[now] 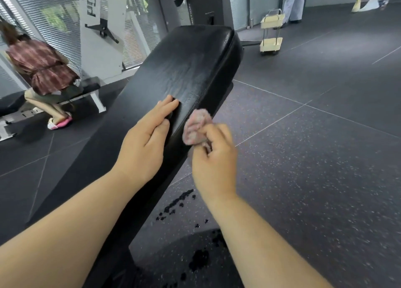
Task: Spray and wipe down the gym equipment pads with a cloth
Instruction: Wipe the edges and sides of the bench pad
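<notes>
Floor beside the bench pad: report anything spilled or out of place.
Dark wet-looking spots dot the speckled floor just below the bench pad, with larger blotches nearer the camera; they look like spray drips.

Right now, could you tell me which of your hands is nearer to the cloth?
Right. The right hand grips the cloth against the pad at its side edge; the left hand rests flat on the pad's top, beside the cloth but apart from it.

Black is seen on the pad (184,71) under the left hand (143,144), pink on the cloth (196,125) in the right hand (214,155), and grey with white dots on the floor (303,157) beside them.
</notes>
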`<state>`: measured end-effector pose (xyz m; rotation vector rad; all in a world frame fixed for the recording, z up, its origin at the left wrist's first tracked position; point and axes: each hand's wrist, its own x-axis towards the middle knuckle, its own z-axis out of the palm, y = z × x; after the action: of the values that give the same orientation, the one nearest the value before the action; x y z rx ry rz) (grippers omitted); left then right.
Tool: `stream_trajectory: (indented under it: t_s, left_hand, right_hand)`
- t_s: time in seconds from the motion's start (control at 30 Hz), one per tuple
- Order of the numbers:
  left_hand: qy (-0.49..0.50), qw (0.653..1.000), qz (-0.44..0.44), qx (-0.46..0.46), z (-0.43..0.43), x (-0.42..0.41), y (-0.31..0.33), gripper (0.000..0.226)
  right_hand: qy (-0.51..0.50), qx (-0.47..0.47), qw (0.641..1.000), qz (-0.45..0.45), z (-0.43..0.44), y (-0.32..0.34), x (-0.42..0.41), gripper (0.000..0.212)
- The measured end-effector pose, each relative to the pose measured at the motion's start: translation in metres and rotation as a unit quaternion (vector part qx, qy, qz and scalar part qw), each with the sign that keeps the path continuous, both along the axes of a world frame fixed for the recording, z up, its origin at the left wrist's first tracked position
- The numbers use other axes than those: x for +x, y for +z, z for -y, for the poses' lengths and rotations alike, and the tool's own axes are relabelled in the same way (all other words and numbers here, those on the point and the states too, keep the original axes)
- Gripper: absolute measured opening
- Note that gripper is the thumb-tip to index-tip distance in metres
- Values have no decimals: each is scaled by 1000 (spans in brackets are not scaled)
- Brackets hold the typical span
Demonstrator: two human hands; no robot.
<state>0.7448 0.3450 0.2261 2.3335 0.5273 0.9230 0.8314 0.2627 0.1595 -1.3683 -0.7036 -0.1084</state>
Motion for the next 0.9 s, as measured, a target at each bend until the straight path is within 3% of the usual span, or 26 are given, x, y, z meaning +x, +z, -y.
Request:
stream_trajectory:
  t_s: [0.1, 0.13, 0.23, 0.27, 0.4, 0.53, 0.7, 0.73, 0.8, 0.87, 0.9]
  left_hand:
    - [9, 999, 30, 2, -2, -3, -5, 41]
    - [9, 1000, 25, 5, -3, -7, -7, 42]
    - [15, 998, -34, 40, -6, -29, -18, 45]
    - [18, 998, -48, 39, -7, -35, -21, 45]
    - [21, 999, -14, -39, -9, -43, -25, 37]
    - [-13, 993, 25, -111, -10, -42, -24, 38]
    - [-20, 994, 29, -106, -12, -43, -26, 36]
    - [-15, 996, 20, -89, -12, -43, -28, 36]
    - [-3, 999, -2, -49, -13, -43, -31, 38]
    - [15, 1000, -16, -15, -13, -44, -33, 40]
    - [21, 1000, -21, 1, -13, -44, -34, 42]
  right_hand:
    - [100, -54, 991, 68, 19, -19, -31, 29]
    - [108, -39, 992, 44, 26, -15, -23, 34]
    - [-4, 70, 993, -97, 26, 22, 31, 34]
    - [-44, 89, 990, -105, 21, 37, 47, 32]
    - [-93, 76, 993, -2, -8, 45, 24, 30]
    - [-91, 73, 993, 27, -12, 9, -10, 25]
    - [35, 5, 992, 119, 7, -32, -67, 25]
    - [41, 32, 995, 88, 14, -27, -61, 29]
    - [-25, 105, 990, -92, 15, -4, -19, 39]
    - [-93, 122, 955, -253, 5, 20, 37, 32]
    - [-90, 115, 949, -278, -1, 29, 54, 27]
